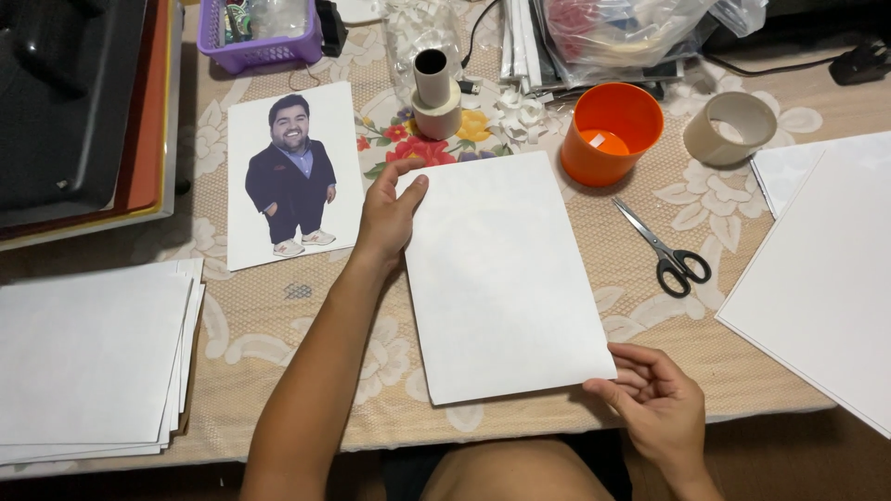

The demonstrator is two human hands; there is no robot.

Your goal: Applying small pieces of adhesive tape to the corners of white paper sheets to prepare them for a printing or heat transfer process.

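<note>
Paper sheet point(501, 278) lies lengthwise away from us between our hands: left hand point(388, 213) flat on its far corner, right hand point(654, 404) pinching its near corner.

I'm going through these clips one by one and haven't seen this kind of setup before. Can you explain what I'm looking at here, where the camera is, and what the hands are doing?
There is no machine here: a person works with two bare hands, and the single camera sits on their head, looking down at a table with a flowered cloth.

The left hand rests on the upper left corner of a blank white sheet. The right hand pinches that sheet's lower right corner.

Around it lie a printed picture of a person, a stack of white paper at the left, more white sheets at the right, black-handled scissors, an orange cup, two tape rolls, and a purple basket.
</note>
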